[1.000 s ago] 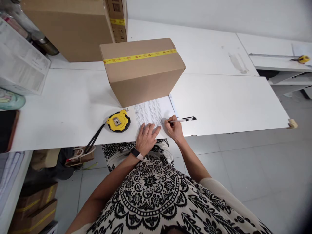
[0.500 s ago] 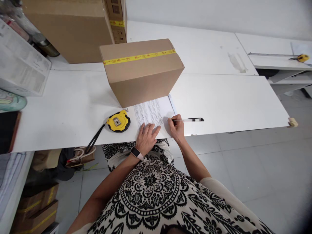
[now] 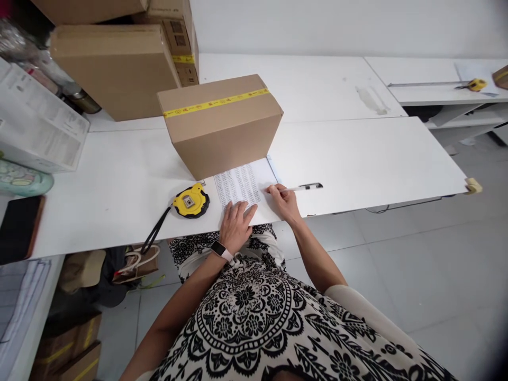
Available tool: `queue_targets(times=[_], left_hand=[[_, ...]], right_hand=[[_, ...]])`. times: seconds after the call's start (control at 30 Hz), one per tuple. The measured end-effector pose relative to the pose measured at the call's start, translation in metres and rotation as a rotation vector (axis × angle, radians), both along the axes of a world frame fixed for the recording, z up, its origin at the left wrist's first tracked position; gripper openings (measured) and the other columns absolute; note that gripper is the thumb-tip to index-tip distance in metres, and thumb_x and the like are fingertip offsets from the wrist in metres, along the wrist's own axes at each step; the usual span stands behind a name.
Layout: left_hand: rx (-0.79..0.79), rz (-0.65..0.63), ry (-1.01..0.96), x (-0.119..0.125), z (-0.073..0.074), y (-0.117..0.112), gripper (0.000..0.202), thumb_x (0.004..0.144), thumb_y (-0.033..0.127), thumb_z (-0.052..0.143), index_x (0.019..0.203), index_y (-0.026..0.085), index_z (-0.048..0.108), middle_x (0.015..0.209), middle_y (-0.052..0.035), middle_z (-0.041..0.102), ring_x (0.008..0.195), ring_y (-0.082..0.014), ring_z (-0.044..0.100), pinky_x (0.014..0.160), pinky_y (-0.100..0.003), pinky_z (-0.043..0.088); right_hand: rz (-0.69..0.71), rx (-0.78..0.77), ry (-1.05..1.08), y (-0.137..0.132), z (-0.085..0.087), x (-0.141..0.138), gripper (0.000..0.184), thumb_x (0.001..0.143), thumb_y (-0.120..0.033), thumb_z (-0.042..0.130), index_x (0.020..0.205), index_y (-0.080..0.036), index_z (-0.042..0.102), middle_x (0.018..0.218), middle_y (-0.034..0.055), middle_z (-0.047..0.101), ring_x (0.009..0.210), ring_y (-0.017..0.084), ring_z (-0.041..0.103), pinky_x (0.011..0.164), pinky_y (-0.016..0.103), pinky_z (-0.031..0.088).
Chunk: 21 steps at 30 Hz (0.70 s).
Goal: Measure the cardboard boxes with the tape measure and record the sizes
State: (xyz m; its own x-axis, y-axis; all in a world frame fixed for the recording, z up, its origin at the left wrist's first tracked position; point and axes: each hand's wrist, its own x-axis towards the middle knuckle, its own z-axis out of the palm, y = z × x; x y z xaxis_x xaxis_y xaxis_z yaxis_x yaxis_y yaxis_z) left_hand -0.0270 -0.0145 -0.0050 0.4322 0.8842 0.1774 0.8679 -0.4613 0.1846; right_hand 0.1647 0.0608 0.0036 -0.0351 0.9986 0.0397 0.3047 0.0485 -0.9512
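Observation:
My left hand lies flat with fingers spread on the lower edge of a sheet of paper covered in columns of small writing. In my right hand a pen is pinched, its tip down at the paper's right side and its barrel leaning to the right. Behind the sheet stands a cardboard box with a strip of yellow printed tape, covering the sheet's far part. Left of the paper rests a yellow and black tape measure with a black wrist strap.
Larger cardboard boxes are stacked at the back left. A white carton, a teal pouch and a dark phone line the left side. A second tape measure lies on the far right table. The white table's front edge runs beside me.
The camera view has tilted and shifted slightly. My right hand and the pen have moved a little up the paper; my left hand stays flat on the sheet.

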Motion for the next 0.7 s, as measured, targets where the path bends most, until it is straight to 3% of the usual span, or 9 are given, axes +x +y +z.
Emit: queue_targets(times=[0.1, 0.23, 0.37, 0.43, 0.53, 0.63, 0.7], left_hand=[[0.005, 0.002, -0.006, 0.0, -0.001, 0.001, 0.063, 0.084, 0.02, 0.066, 0.145, 0.015, 0.05, 0.138, -0.0174, 0.054, 0.129, -0.0334, 0.049, 0.119, -0.054, 0.026], [-0.003, 0.002, -0.034, 0.001, -0.001, 0.001, 0.062, 0.084, 0.019, 0.066, 0.144, 0.015, 0.051, 0.138, -0.0177, 0.054, 0.128, -0.0335, 0.049, 0.118, -0.055, 0.027], [0.011, 0.015, -0.214, -0.002, 0.01, -0.006, 0.05, 0.087, 0.026, 0.064, 0.136, 0.016, 0.056, 0.133, -0.0156, 0.057, 0.126, -0.0319, 0.05, 0.115, -0.053, 0.034], [0.083, 0.102, -0.312, -0.01, 0.019, -0.009, 0.043, 0.089, 0.027, 0.062, 0.131, 0.019, 0.057, 0.13, -0.0143, 0.058, 0.126, -0.0308, 0.051, 0.112, -0.053, 0.038], [0.264, 0.339, -0.336, -0.034, 0.029, -0.011, 0.038, 0.089, 0.028, 0.063, 0.126, 0.02, 0.057, 0.131, -0.0158, 0.056, 0.128, -0.0341, 0.049, 0.109, -0.058, 0.038], [0.342, 0.531, -0.308, -0.067, 0.029, -0.007, 0.052, 0.084, 0.035, 0.07, 0.129, 0.019, 0.05, 0.137, -0.0193, 0.05, 0.132, -0.0382, 0.044, 0.108, -0.062, 0.037], [0.31, 0.585, -0.313, -0.088, 0.024, -0.001, 0.066, 0.08, 0.038, 0.074, 0.135, 0.017, 0.045, 0.139, -0.0214, 0.048, 0.133, -0.0392, 0.043, 0.108, -0.062, 0.037]], right_hand=[[0.037, -0.022, 0.009, -0.001, -0.007, -0.004, 0.045, 0.089, -0.059, 0.055, 0.076, -0.017, 0.064, 0.072, 0.0007, 0.058, 0.062, 0.013, 0.048, 0.056, 0.026, 0.037], [0.04, 0.095, -0.015, 0.006, -0.014, 0.003, 0.037, 0.094, -0.052, 0.052, 0.11, -0.02, 0.061, 0.088, 0.0029, 0.064, 0.073, 0.015, 0.055, 0.067, 0.028, 0.044], [0.015, 0.298, -0.363, 0.012, -0.016, 0.014, 0.033, 0.099, -0.031, 0.04, 0.121, -0.022, 0.062, 0.105, 0.01, 0.068, 0.097, 0.024, 0.058, 0.086, 0.039, 0.045], [-0.022, 0.367, -0.575, 0.015, -0.017, 0.016, 0.038, 0.096, -0.018, 0.038, 0.123, -0.021, 0.063, 0.114, 0.0129, 0.068, 0.108, 0.029, 0.055, 0.091, 0.045, 0.043], [-0.047, 0.392, -0.735, 0.019, -0.024, 0.016, 0.049, 0.089, -0.009, 0.039, 0.133, -0.022, 0.059, 0.13, 0.0138, 0.063, 0.119, 0.033, 0.05, 0.093, 0.049, 0.04], [-0.055, 0.384, -0.771, 0.023, -0.032, 0.014, 0.058, 0.087, -0.007, 0.039, 0.141, -0.021, 0.052, 0.135, 0.0143, 0.061, 0.124, 0.033, 0.048, 0.095, 0.05, 0.04], [-0.056, 0.372, -0.772, 0.024, -0.035, 0.013, 0.061, 0.086, -0.006, 0.038, 0.144, -0.021, 0.049, 0.137, 0.0137, 0.06, 0.125, 0.032, 0.049, 0.096, 0.05, 0.04]])
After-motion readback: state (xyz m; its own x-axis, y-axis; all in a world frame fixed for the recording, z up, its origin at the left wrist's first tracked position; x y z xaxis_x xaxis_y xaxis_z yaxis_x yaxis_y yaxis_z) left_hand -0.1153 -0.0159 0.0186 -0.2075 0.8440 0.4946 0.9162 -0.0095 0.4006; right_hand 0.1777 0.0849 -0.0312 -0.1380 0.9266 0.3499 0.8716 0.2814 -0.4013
